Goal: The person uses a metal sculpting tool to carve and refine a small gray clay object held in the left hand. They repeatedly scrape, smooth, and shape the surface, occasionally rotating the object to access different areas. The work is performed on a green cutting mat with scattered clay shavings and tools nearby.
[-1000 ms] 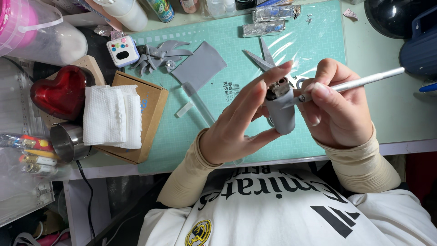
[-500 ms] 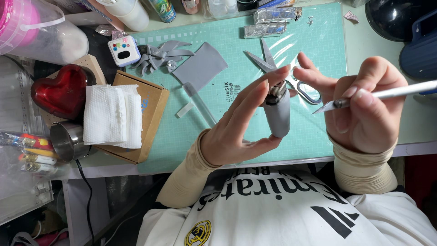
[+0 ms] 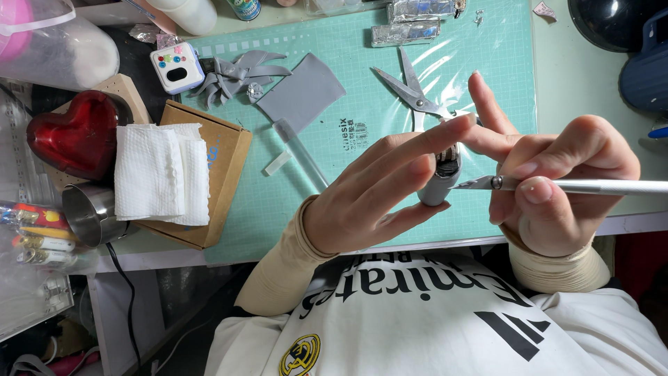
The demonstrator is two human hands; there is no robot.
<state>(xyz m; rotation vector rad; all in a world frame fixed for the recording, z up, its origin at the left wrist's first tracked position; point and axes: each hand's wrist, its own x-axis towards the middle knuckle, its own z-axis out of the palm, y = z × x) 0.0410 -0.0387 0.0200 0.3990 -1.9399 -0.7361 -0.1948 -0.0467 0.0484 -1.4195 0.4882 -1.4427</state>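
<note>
- Our left hand (image 3: 362, 202) pinches a small grey model part (image 3: 438, 182) between thumb and fingertips, held up over the green cutting mat (image 3: 487, 63), just in front of our chest.
- Our right hand (image 3: 557, 188) is closed around a silver craft knife (image 3: 591, 186), gripped like a pen, its blade tip touching the side of the grey part.
- We judge the work to be mid-way: the part is already shaped and has some darker detail at its top end, and it is being trimmed or scraped; other grey pieces lie unassembled on the mat.
- Those are a flat grey sheet piece (image 3: 300, 92) and a cluster of grey blade-like pieces (image 3: 233, 73), well apart from our hands.
- Open scissors (image 3: 412, 90) lie on the mat just beyond our fingers.
- Two foil-wrapped packs (image 3: 407, 21) sit at the mat's far edge.
- A brown cardboard box (image 3: 223, 174) with a blue mark carries folded white paper towels (image 3: 161, 173).
- Left of it stand a red heart-shaped container (image 3: 73, 136) and a steel cup (image 3: 89, 212).
- A small white device with coloured buttons (image 3: 176, 67) lies by the mat's corner.
</note>
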